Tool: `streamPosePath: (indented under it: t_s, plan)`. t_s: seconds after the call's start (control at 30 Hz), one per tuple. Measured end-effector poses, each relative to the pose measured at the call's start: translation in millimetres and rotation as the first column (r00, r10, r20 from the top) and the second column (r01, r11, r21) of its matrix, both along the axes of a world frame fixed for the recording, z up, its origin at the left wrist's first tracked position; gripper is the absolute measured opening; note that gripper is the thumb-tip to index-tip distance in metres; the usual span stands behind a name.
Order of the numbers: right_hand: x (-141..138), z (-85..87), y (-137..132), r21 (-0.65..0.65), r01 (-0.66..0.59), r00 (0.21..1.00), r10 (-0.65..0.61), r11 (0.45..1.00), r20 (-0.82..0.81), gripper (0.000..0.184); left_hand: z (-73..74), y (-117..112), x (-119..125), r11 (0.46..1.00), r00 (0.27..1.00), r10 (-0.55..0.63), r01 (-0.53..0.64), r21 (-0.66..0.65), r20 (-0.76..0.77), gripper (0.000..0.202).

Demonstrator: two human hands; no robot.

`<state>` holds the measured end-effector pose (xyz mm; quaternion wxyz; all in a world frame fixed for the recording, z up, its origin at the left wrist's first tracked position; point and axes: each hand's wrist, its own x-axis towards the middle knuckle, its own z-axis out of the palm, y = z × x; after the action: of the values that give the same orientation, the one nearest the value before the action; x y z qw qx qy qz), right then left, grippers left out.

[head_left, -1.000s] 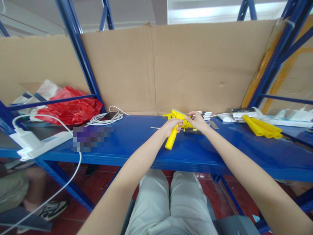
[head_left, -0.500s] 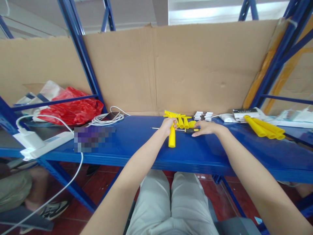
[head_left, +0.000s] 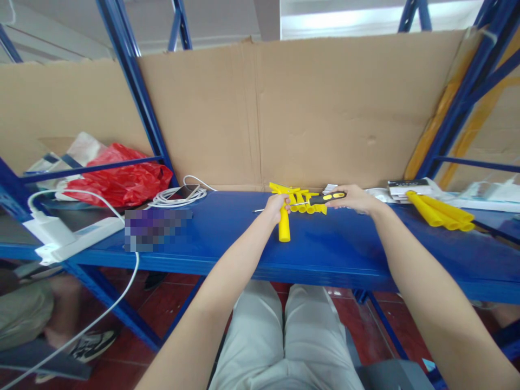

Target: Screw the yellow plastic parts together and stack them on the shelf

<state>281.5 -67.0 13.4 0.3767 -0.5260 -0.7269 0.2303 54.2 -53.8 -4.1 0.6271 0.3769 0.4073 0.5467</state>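
Observation:
My left hand [head_left: 278,207] is closed around a yellow plastic piece with a round tube handle [head_left: 284,228], which points down toward the shelf's front edge. A crosspiece shows above the fist. In my right hand [head_left: 352,198] is a screwdriver [head_left: 333,197] with a black and yellow handle. Its metal shaft points left and passes by my left hand, with the tip showing beyond it. Several similar yellow plastic pieces [head_left: 309,207] lie in a row between my hands. Part of the right fingers is hidden behind the handle and these pieces.
The blue shelf [head_left: 235,238] backs onto a cardboard sheet [head_left: 325,108]. More yellow tubes [head_left: 441,211] lie at right beside a stack of white packets [head_left: 408,188]. At left are a coiled white cable [head_left: 179,198], a red plastic bag [head_left: 125,173] and a power strip [head_left: 87,238].
My right hand has taken hold of the screwdriver and lifted its handle up off the shelf, moving slightly right and back. My left hand stays nearly still with the yellow piece.

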Motion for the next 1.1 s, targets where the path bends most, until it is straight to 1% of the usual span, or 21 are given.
streamPosePath:
  t_s: [0.03, 0.1, 0.17, 0.27, 0.33, 0.4, 0.53, 0.57, 0.6, 0.63, 0.7, 0.83, 0.93, 1.1]
  plan:
    - [-1, 1.1, -2, 0.01, 0.012, 0.995, -0.011, 1.0, -0.101, 0.037, 0.3, 0, 0, 1.0, 1.0, -0.003, 0.003, 0.003, 0.0, 0.025]
    - [-2, 2.3, -3, 0.051, 0.05, 0.952, -0.033, 0.997, -0.303, 0.041, 0.8, 0, -1, 1.0, 1.0, -0.007, 0.007, 0.005, 0.004, 0.025]
    - [-5, 3.5, -2, 0.088, 0.097, 0.876, -0.043, 0.991, -0.481, 0.04, 1.2, 0, -1, 1.0, 1.0, -0.01, 0.01, 0.002, 0.011, 0.025]
    - [-8, 7.1, 0, 0.106, 0.184, 0.722, -0.061, 0.977, -0.689, 0.043, 0.7, 1, -2, 1.0, 1.0, -0.004, 0.004, -0.01, 0.018, 0.024]
    - [-8, 10.0, 2, 0.114, 0.257, 0.621, -0.074, 0.96, -0.78, 0.044, -0.3, 2, -1, 1.0, 1.0, 0.003, -0.003, -0.013, 0.024, 0.024]
    - [-5, 12.2, 4, 0.109, 0.349, 0.528, -0.099, 0.931, -0.844, 0.041, -1.5, 3, -1, 1.0, 0.999, 0.004, -0.003, -0.027, 0.032, 0.024]
    - [7, 12.7, 9, 0.031, 0.527, 0.347, -0.182, 0.85, -0.92, 0.034, -3.2, 5, -1, 0.998, 0.999, 0.008, -0.006, -0.063, 0.037, 0.023]
    - [11, 12.2, 10, 0.009, 0.557, 0.315, -0.202, 0.83, -0.927, 0.033, -3.4, 5, -2, 0.998, 0.999, 0.012, -0.01, -0.066, 0.035, 0.023]
    - [15, 11.4, 11, -0.005, 0.581, 0.299, -0.219, 0.814, -0.929, 0.033, -3.5, 6, -2, 0.998, 0.999, 0.015, -0.013, -0.067, 0.033, 0.023]
    - [18, 10.7, 13, -0.006, 0.599, 0.298, -0.23, 0.801, -0.926, 0.034, -3.5, 6, -3, 0.997, 0.999, 0.019, -0.017, -0.07, 0.03, 0.023]
    - [24, 9.3, 15, 0.025, 0.623, 0.328, -0.232, 0.782, -0.916, 0.035, -3.5, 7, -4, 0.997, 0.999, 0.024, -0.022, -0.074, 0.025, 0.023]
    - [29, 8.8, 17, 0.119, 0.648, 0.382, -0.186, 0.752, -0.906, 0.035, -4.0, 9, -5, 0.996, 1.0, 0.018, -0.016, -0.084, 0.019, 0.023]
    - [29, 9.8, 16, 0.178, 0.652, 0.432, -0.168, 0.738, -0.886, 0.04, -4.9, 9, -5, 0.996, 1.0, 0.004, -0.002, -0.091, 0.015, 0.022]
    - [29, 9.6, 16, 0.184, 0.661, 0.449, -0.187, 0.728, -0.874, 0.046, -4.8, 9, -4, 0.994, 0.999, -0.031, 0.03, -0.103, -0.01, 0.019]
